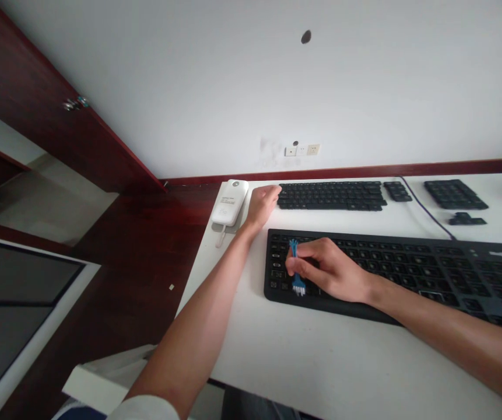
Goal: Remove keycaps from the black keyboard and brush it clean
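Note:
My right hand pinches a small blue brush between thumb and fingers. White bristles at the brush's lower end point down at the left end of a black keyboard base. Its keycaps are off, and bare key sockets show across it. Further back, my left hand rests on the table, closed in a loose fist. It sits at the left end of a block of black keycaps laid out in rows. The inside of this fist is hidden.
A white device with a strap lies left of my left hand. More keycaps lie in groups: a small block, a number pad block and arrow keys. A cable runs behind the keyboard. The white table's left edge drops to a dark floor.

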A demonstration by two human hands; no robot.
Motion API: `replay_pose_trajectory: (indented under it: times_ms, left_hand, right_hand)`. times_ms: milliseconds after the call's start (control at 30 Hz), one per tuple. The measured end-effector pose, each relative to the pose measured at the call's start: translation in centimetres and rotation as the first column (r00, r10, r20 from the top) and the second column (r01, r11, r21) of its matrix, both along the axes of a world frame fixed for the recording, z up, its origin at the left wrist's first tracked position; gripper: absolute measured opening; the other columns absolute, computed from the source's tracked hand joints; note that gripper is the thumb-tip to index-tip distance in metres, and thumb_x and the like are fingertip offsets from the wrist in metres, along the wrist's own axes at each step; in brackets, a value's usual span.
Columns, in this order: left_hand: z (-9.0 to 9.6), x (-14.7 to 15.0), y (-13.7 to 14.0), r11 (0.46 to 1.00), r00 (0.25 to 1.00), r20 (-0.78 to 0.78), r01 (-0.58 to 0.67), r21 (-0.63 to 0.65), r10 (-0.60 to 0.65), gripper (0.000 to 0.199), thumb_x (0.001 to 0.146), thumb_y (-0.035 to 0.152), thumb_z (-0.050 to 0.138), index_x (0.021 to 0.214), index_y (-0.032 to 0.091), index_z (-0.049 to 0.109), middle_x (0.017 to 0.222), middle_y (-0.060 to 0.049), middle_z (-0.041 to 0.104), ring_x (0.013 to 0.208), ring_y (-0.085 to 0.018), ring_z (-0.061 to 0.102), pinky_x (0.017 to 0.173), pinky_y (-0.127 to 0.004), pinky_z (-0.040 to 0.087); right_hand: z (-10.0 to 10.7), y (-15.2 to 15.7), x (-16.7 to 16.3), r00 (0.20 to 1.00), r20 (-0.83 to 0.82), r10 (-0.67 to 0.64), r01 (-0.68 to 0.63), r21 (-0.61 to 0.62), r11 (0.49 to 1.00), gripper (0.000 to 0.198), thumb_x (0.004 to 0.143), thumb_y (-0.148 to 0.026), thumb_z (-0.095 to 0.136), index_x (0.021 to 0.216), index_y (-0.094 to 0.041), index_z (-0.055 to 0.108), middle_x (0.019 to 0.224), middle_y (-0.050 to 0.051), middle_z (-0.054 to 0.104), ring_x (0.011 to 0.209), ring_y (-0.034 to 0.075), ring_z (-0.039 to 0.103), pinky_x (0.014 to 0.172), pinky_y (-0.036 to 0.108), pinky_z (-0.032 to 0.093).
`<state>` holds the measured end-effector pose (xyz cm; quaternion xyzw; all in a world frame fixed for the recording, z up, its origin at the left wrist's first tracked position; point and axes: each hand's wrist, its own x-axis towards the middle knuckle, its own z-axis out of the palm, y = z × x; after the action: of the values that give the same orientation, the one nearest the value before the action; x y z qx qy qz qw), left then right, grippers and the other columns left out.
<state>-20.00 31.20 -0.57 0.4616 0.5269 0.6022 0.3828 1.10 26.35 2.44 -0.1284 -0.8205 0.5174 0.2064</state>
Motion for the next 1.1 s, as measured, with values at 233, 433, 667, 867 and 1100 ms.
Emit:
replay_pose_trajectory:
  times_ms: [233,433,667,867,1100]
  left_hand:
    - [-0.14,-0.02,-0.01,1.0,1.0,-0.016,0.012,0.021,-0.012,0.045,0.09,0.034,0.058,0.058,0.02,0.029,0.055,0.004,0.027,0.052,-0.009,0.022,0.054,-0.031,0.013]
    - [-0.33,-0.09,-0.03,0.999,0.999,-0.039,0.009,0.04,-0.008,0.043,0.09,0.033,0.057,0.059,0.02,0.029,0.056,0.005,0.026,0.052,-0.009,0.024,0.054,-0.03,0.014]
    - [-0.41,-0.07,-0.09,0.999,0.998,-0.058,0.022,0.037,-0.02,0.044,0.091,0.036,0.057,0.06,0.021,0.029,0.057,0.005,0.026,0.053,-0.009,0.023,0.054,-0.03,0.013]
    - [-0.01,0.06,-0.1,0.999,0.998,-0.06,0.018,0.035,-0.016,0.044,0.09,0.036,0.057,0.059,0.021,0.028,0.056,0.005,0.025,0.052,-0.009,0.023,0.054,-0.03,0.013]
    - [0.01,0.05,-0.11,0.999,0.997,-0.082,0.02,0.03,-0.018,0.042,0.09,0.032,0.055,0.059,0.021,0.028,0.056,0.005,0.025,0.053,-0.009,0.022,0.055,-0.03,0.014]
  right_hand:
    - [0.07,-0.14,-0.14,0.999,0.04,-0.033,0.032,0.025,0.999,0.041,0.107,-0.038,0.051,0.077,-0.015,0.066,0.064,0.0,0.06,0.057,0.011,0.051,0.056,0.023,0.039]
    - [-0.18,-0.02,-0.22,0.989,0.032,-0.144,0.146,-0.055,0.988,0.045,0.107,-0.047,0.049,0.08,-0.016,0.068,0.062,-0.001,0.055,0.056,0.011,0.048,0.054,0.024,0.037]
    - [-0.17,0.19,-0.39,0.979,0.104,-0.178,0.183,-0.041,0.982,0.049,0.108,-0.051,0.045,0.087,-0.016,0.07,0.066,0.0,0.057,0.059,0.012,0.05,0.057,0.025,0.039]
    - [-0.05,0.1,-0.45,0.98,0.134,-0.147,0.153,-0.032,0.988,0.049,0.108,-0.051,0.043,0.087,-0.016,0.07,0.066,0.0,0.058,0.058,0.013,0.05,0.057,0.025,0.039]
    - [0.19,0.06,-0.45,0.983,0.13,-0.132,0.136,-0.021,0.991,0.045,0.108,-0.046,0.045,0.084,-0.017,0.067,0.068,0.0,0.059,0.06,0.012,0.05,0.059,0.024,0.039]
